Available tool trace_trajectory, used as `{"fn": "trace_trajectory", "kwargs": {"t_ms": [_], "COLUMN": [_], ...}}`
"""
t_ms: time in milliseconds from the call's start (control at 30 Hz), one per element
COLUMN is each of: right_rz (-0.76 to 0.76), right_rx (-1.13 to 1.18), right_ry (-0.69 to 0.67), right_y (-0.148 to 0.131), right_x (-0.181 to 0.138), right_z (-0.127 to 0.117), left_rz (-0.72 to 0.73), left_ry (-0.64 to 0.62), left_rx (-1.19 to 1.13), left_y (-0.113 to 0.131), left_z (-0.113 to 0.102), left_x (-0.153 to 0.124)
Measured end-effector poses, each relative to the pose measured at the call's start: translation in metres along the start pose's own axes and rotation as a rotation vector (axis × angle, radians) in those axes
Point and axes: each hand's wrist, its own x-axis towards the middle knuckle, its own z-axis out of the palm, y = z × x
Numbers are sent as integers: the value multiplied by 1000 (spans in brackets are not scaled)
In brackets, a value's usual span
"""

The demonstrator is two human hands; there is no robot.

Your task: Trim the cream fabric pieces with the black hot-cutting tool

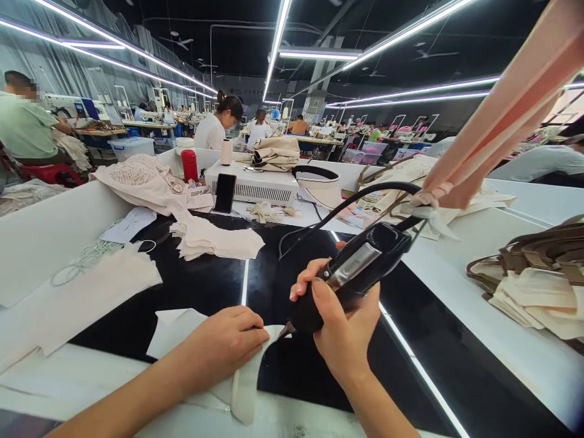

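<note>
My right hand (342,316) is wrapped round a black handheld electric tool (365,255) with a metal plate on its side and a short tip at its lower end. That tip meets the edge of a curved white piece (245,389), which looks like fabric or thin sheet. On the same piece rests my left hand (228,340), its bent fingers close together and pressing it against the black tabletop (310,383); the thumb is hidden. Pink cloth strips (497,115) tied near the tool's rear end run up to the right, and a black cord (337,210) loops away from it.
Pale pink fabric pieces (219,240) lie ahead, with more cloth (104,298) at left. Behind them stand a phone (225,193), a white box (255,182), a red bottle (188,165) and a visor (319,185). Brown-strapped fabric (538,286) is stacked right. Several people work beyond.
</note>
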Motion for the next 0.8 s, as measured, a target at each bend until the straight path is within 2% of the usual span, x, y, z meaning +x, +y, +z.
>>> {"fn": "trace_trajectory", "kwargs": {"t_ms": [633, 800], "right_rz": [-24, -29], "right_rx": [-51, -71], "right_ry": [28, 27], "right_y": [4, 2], "right_x": [4, 2], "right_z": [-10, -8], "left_rz": [27, 14], "left_ry": [19, 43], "left_rx": [3, 164], "left_y": [-2, 3], "left_z": [-1, 2], "left_x": [2, -6]}}
